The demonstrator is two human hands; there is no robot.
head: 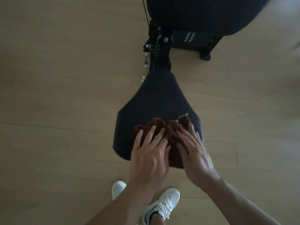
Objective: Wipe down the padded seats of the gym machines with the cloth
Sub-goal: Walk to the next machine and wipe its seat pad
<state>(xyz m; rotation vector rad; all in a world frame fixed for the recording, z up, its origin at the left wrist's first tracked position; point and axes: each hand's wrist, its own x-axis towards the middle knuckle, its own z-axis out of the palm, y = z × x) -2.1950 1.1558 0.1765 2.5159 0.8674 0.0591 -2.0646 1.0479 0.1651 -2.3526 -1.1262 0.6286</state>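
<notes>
A black padded seat (159, 98) of a gym machine fills the middle of the head view, narrow at the far end and wide toward me. A bunched brown cloth (172, 130) lies on its near, wide part. My left hand (148, 153) presses flat on the cloth's left half, fingers spread. My right hand (193, 151) presses on the cloth's right half, fingers spread over it. Most of the cloth is hidden under both hands.
The black seat post and frame with bolts (159, 46) stand beyond the seat. A large black padded backrest (203, 13) hangs over the top. Light wooden floor (65, 95) surrounds the machine. My white sneakers (162, 205) stand at the seat's near edge.
</notes>
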